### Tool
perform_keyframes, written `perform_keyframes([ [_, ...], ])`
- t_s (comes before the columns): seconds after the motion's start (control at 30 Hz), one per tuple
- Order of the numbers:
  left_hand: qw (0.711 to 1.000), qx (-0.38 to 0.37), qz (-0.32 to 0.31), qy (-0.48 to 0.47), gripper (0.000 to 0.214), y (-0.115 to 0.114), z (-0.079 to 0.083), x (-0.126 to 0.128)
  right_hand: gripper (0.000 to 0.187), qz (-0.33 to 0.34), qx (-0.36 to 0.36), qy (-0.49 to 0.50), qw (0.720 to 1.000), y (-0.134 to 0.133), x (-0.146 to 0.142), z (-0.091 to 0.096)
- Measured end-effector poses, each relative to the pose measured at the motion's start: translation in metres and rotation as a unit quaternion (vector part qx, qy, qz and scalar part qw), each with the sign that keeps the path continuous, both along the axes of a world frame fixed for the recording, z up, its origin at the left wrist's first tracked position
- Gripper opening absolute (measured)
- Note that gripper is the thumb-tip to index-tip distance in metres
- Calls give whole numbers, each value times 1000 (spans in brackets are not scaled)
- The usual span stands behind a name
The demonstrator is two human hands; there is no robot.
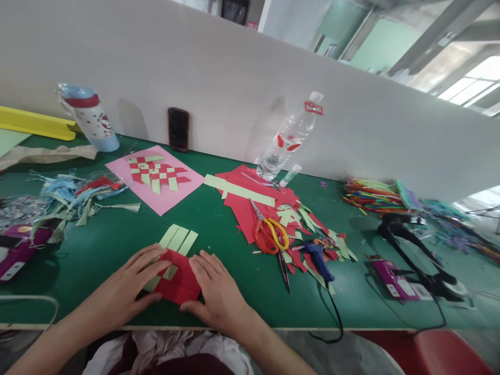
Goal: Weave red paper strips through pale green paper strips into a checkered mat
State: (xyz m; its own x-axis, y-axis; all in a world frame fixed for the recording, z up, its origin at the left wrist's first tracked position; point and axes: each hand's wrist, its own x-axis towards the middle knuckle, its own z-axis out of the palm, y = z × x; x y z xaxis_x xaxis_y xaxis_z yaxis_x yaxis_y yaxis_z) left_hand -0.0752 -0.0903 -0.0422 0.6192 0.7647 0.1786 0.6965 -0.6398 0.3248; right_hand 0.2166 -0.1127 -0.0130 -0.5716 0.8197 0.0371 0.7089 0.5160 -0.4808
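Note:
A small woven paper piece point(179, 281), red with pale green strips point(179, 238) sticking out at its far end, lies on the table in front of me. My left hand point(136, 278) grips its left side, fingers curved over the top and thumb near the lower edge. On the opposite side my right hand point(214, 286) holds the right edge, with its thumb at the near corner. Parts of the paper are hidden under my fingers. Beyond it, a finished-looking red and green woven paper fish point(156, 172) rests on a pink sheet point(160, 202).
To the right are scissors point(269, 232), a blue glue gun point(319, 263) with a cord and red paper scraps point(240, 216). A plastic bottle point(287, 140), glue stick point(290, 175), phone point(178, 129) and flask point(91, 120) stand along the partition. Tassels point(70, 195) lie left.

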Motion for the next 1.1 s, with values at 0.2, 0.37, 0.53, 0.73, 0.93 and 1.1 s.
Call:
perform_keyframes([
  [0.2,1000,6,5,-7,40,0,1,1,87,8,14,-17,1000,-1,3,3],
  [0.37,1000,-3,-3,-6,38,-5,8,4,77,31,22,-24,999,-11,6,7],
  [0.53,999,6,-40,17,46,-12,13,4,90,52,74,-14,996,-27,18,8],
  [0.73,997,-6,-64,40,54,-16,14,7,66,175,106,-56,977,-31,24,6],
  [0.93,996,-10,-80,26,61,-20,19,13,31,168,173,-35,970,-41,22,-13],
  [1.1,999,-16,-50,2,88,-28,15,2,34,167,170,-27,971,-46,25,-16],
])
